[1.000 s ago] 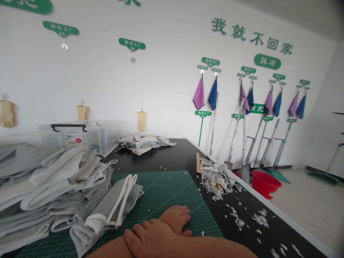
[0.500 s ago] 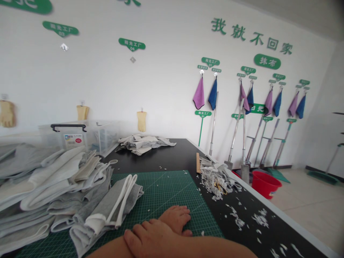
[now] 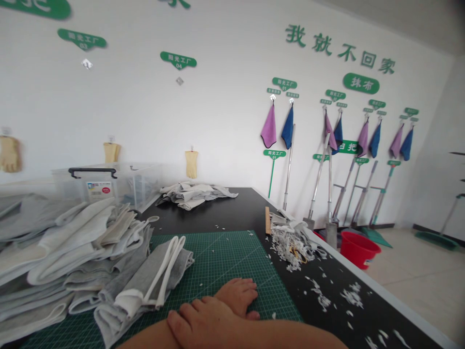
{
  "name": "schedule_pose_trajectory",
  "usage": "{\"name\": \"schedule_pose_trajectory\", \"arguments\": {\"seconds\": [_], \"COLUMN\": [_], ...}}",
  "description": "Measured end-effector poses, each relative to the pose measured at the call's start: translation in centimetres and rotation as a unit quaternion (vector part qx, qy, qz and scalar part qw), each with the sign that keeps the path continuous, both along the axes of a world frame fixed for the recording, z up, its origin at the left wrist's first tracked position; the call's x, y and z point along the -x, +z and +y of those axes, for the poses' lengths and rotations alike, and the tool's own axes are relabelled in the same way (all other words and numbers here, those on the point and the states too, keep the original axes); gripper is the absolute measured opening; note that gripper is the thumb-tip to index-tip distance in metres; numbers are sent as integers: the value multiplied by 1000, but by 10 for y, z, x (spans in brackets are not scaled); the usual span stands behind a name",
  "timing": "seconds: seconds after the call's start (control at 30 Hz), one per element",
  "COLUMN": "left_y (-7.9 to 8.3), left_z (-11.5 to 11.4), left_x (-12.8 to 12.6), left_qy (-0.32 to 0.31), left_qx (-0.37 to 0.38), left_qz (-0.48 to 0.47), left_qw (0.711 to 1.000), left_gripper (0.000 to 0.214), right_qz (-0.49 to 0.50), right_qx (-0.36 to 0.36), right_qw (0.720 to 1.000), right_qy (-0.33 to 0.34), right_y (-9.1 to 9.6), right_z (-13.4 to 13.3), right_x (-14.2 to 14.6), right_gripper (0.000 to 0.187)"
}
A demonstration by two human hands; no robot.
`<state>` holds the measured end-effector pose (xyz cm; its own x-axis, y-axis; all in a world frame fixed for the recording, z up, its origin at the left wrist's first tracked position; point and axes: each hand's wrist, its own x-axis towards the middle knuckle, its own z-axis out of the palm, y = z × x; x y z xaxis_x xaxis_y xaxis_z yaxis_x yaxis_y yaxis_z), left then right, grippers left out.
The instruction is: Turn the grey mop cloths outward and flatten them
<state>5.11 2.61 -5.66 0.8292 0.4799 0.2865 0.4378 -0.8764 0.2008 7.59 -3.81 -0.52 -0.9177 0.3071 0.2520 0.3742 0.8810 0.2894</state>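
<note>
My left hand (image 3: 238,295) lies palm down on a green cutting mat (image 3: 232,257), its fingers extended and nothing in them. Across my left forearm rests my right hand (image 3: 203,317), fingers slightly apart and draped over the arm; it holds no object. Just left of my hands is a folded grey cloth piece with white straps (image 3: 156,281), partly on the mat. Beyond it spreads a large heap of grey and white cloth pieces (image 3: 83,237), some stacked in folds.
On the black table (image 3: 203,220) are another cloth pile (image 3: 196,193), a clear plastic box (image 3: 145,186), a wooden strip (image 3: 268,220) and a heap of white scraps (image 3: 294,242). A red bucket (image 3: 359,249) and long-handled tools stand on the floor at right. Gloves and cloths hang on the wall.
</note>
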Motion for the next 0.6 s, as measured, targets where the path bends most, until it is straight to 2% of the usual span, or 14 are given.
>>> {"name": "schedule_pose_trajectory", "arguments": {"seconds": [0.6], "left_y": [0], "left_z": [0], "left_x": [0], "left_qy": [-1], "left_qx": [0], "left_qz": [2], "left_qw": [1000], "left_gripper": [49], "right_qz": [3], "right_qx": [-1], "right_qw": [1000], "right_qy": [1], "right_y": [-3], "right_z": [0], "right_x": [0], "right_gripper": [40]}}
